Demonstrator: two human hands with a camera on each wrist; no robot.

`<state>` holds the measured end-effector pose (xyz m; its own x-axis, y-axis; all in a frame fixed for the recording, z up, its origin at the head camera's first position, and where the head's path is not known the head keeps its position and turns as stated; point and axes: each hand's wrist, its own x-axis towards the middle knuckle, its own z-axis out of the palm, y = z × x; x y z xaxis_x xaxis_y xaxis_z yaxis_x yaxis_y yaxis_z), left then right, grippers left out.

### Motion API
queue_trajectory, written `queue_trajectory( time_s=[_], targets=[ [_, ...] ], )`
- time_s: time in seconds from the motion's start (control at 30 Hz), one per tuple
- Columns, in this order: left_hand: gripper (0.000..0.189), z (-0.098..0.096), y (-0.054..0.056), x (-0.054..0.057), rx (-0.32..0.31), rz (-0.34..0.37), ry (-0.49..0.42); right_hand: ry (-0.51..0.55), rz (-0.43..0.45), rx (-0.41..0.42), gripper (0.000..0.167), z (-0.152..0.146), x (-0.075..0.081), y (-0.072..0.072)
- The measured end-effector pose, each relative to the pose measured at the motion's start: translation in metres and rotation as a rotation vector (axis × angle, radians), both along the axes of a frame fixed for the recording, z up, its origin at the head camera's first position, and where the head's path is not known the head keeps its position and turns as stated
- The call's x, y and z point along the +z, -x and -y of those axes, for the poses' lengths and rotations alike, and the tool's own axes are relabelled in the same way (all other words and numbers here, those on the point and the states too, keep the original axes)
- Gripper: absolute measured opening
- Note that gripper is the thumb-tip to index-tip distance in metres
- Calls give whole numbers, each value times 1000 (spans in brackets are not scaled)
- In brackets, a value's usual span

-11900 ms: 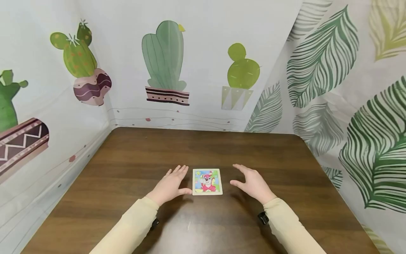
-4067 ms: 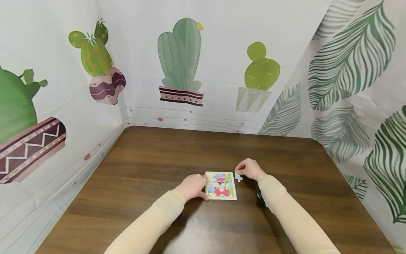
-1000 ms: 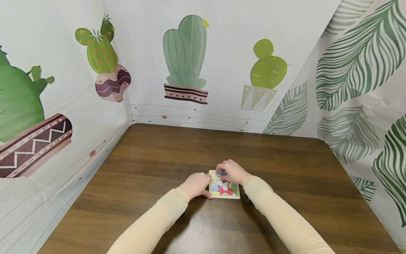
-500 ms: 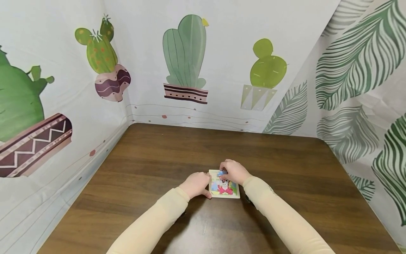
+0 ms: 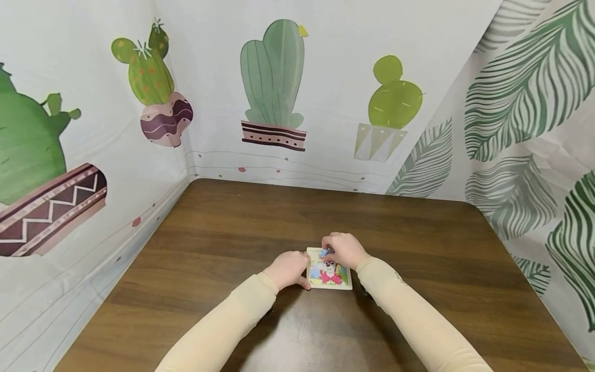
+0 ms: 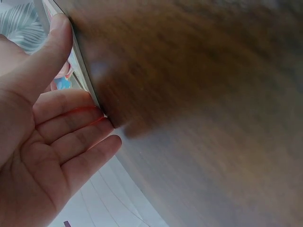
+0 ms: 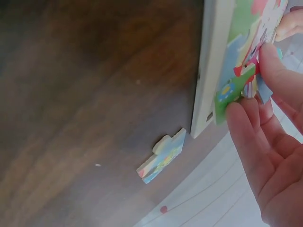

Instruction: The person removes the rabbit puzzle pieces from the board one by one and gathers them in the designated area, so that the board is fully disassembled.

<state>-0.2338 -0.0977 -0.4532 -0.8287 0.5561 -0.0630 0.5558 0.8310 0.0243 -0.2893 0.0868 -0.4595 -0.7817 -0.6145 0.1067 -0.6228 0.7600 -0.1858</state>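
Observation:
A small square jigsaw puzzle in a pale wooden frame (image 5: 329, 288) lies on the table, showing a pink and white cartoon animal. My left hand (image 5: 287, 269) rests against its left side. The thumb is at the near corner and the other fingers, nearly straight, touch the edge in the left wrist view. Over the far part of the puzzle, my right hand (image 5: 346, 250) pinches a light blue puzzle piece (image 7: 263, 89) between thumb and fingers, tilted out of the picture. Its fingertips also touch a green piece with a blue flower (image 7: 228, 92) at the frame's corner.
A loose puzzle piece (image 7: 163, 156) lies on the table just outside the frame; the right hand hides it in the head view. The brown wooden table (image 5: 241, 217) has rounded far corners. Behind it hang cloths printed with cacti (image 5: 274, 77) and leaves.
At first both hands were apart from the puzzle. Later the left hand came to its left side, and the right set a piece down beside it, then moved back over the puzzle to a blue piece.

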Motion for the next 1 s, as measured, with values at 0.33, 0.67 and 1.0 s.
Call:
queue_trajectory(
  time_s=[0.33,0.67,1.0],
  targets=[
    [46,0,1,1,4,-3,0,55,144,11,11,-2,0,5],
    [44,0,1,1,0,6,12,39,258,-8,12,-2,1,7],
    [46,1,1,0,-5,5,10,203,241,-56,13,-10,-6,11]
  ],
)
